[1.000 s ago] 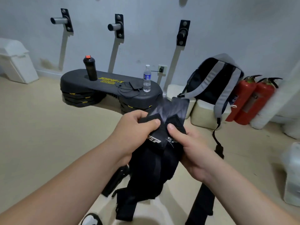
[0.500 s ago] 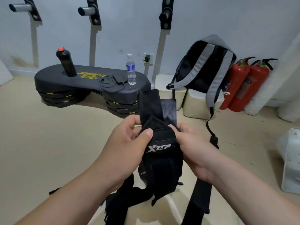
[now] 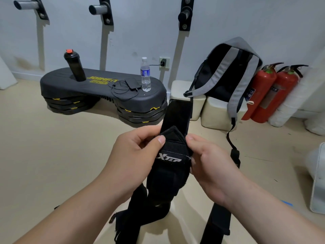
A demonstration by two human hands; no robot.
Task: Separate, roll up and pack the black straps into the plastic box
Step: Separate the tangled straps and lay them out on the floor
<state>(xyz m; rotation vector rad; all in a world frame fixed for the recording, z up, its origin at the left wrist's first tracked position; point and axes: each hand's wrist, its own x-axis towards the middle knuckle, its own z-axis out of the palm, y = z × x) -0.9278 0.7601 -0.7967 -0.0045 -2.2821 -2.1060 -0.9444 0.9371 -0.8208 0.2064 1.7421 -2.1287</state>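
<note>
A bundle of black straps (image 3: 168, 175) with a white XTEP logo hangs in front of me, held up between both hands. My left hand (image 3: 135, 161) pinches the left side of the bundle, thumb on its folded top edge. My right hand (image 3: 209, 166) grips the right side. One flat strap end (image 3: 177, 115) sticks straight up above my fingers. More strap ends (image 3: 130, 215) dangle below, and another long black strap (image 3: 218, 224) hangs under my right wrist. A white plastic box (image 3: 318, 180) is partly in view at the right edge.
A black step platform (image 3: 98, 90) stands ahead on the beige floor, carrying a black bottle (image 3: 74, 66), a water bottle (image 3: 145, 74) and a small device with cable. A grey-black backpack (image 3: 226, 74) leans on cream boxes. Two red fire extinguishers (image 3: 270, 92) stand by the wall.
The view has shifted right and down slightly. My hands have pulled the straps apart, and one strap end now stands straight up above the bundle with the logo facing me.
</note>
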